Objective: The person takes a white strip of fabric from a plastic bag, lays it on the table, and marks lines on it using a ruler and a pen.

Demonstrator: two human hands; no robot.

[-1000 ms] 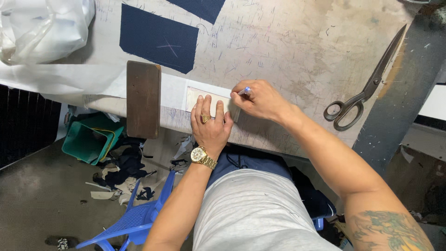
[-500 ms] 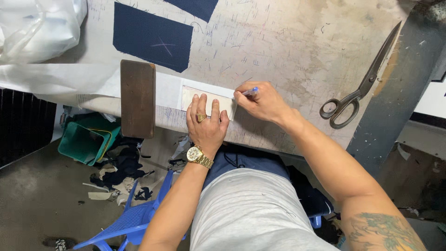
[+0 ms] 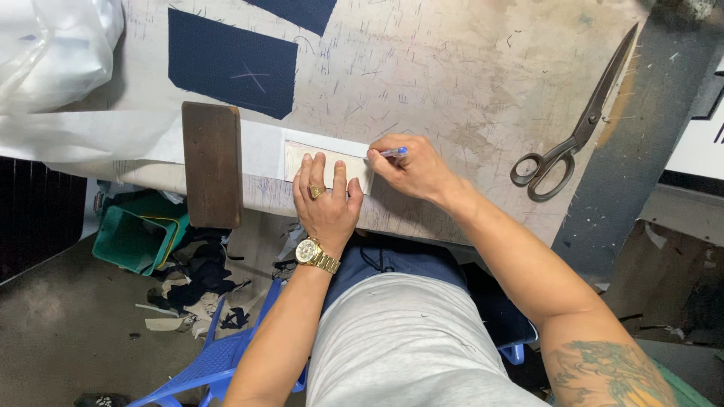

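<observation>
- Left hand (image 3: 326, 202) still lies flat, fingers spread, pressing the pale template (image 3: 317, 156).
- Right hand (image 3: 411, 169), fingers pinching the blue pen (image 3: 394, 152), has barely moved along the template's top edge.

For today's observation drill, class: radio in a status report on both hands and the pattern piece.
Left hand flat on pale template, pinning it. Right hand holds blue pen at template's right end. Wooden block weighs white strip. Scissors lie apart.

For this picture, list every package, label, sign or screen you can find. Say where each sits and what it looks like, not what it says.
Plastic bag: far left corner of the table, crumpled, clear and whitish.
White board with dark marks: right edge, beyond the table, only partly in view.
No labels or screens show.
</observation>
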